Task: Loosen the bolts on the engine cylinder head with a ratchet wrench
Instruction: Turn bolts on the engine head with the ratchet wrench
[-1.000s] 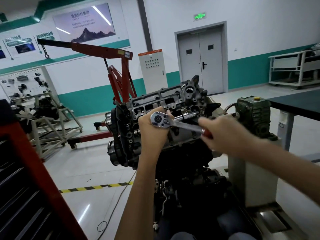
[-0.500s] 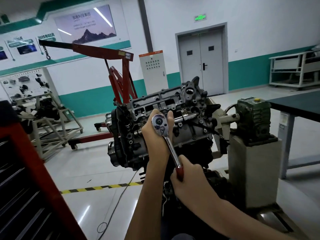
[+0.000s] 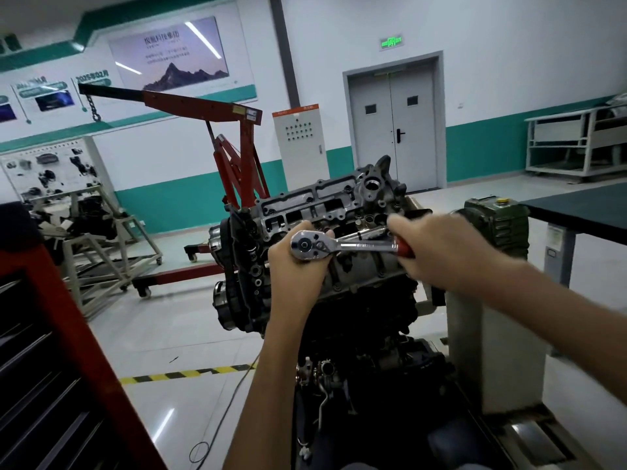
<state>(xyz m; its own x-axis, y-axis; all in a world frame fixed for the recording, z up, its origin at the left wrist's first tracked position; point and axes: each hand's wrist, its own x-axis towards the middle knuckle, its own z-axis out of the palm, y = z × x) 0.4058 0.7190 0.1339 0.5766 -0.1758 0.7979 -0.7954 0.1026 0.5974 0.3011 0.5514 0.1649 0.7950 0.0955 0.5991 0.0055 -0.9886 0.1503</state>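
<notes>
1. Both hands are closed on the ratchet wrench [image 3: 339, 246]: its round head [image 3: 307, 245] is cupped from below by the left hand [image 3: 297, 269], and the red handle [image 3: 405, 250] is clasped by the right hand [image 3: 441, 252], which is somewhat blurred.
2. The long axis of the wrench is laid almost level, from the left hand toward the right; the left hand is nearer to the bolt, which is hidden under the head.
3. The wrench is held against the near face of the cylinder head [image 3: 325, 202], just behind both hands; it is judged that the handle must be swung about the seated head for the next stroke.
4. The engine [image 3: 366, 310] is carried on a grey stand [image 3: 475, 351] at the right, with a green gearbox [image 3: 498, 225] above it.
5. Left of the engine a yellow-black tape line [image 3: 190, 373] is laid on the glossy floor [image 3: 163, 327], and a dark table [image 3: 583, 212] stands at the right, beyond the gearbox.
6. Farther away, a red engine crane [image 3: 237, 157], a control cabinet [image 3: 300, 144] and a grey double door [image 3: 393, 130] are placed by the white and green wall [image 3: 509, 45].
</notes>
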